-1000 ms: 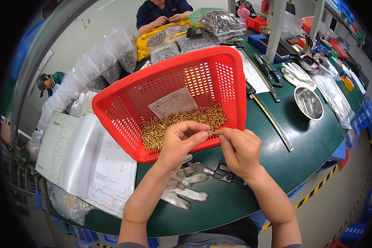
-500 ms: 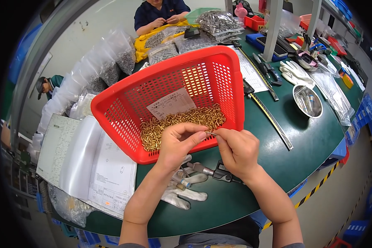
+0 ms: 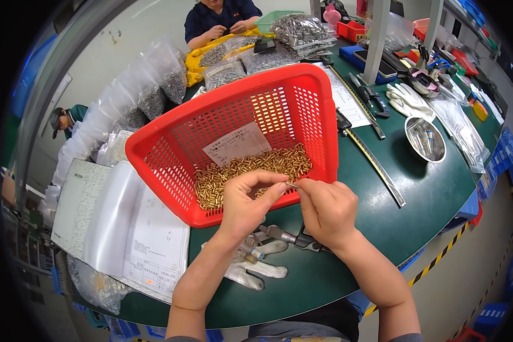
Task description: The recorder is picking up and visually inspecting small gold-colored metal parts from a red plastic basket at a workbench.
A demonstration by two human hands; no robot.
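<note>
A red plastic basket [image 3: 171, 142] is tilted toward me on the green table; several small brass cylinders [image 3: 251, 168] and a paper slip [image 3: 236, 143] lie in it. My left hand [image 3: 246, 204] and my right hand [image 3: 326, 210] meet over the basket's near rim. Together they pinch a thin small metal part [image 3: 291, 184] between their fingertips. Just below my hands lie a white glove [image 3: 256, 267] and a dark hand tool [image 3: 293, 239].
Clear bags of small metal parts [image 3: 154, 85] line the left and far side. Paper sheets [image 3: 148, 245] lie at left. A steel bowl [image 3: 425, 140], a long metal ruler [image 3: 376, 165], white gloves [image 3: 407, 101] and tools sit at right. Another person [image 3: 219, 17] works at the far end.
My hands stay together at the basket's near rim, working the small part; no clear shift in the basket or other things.
</note>
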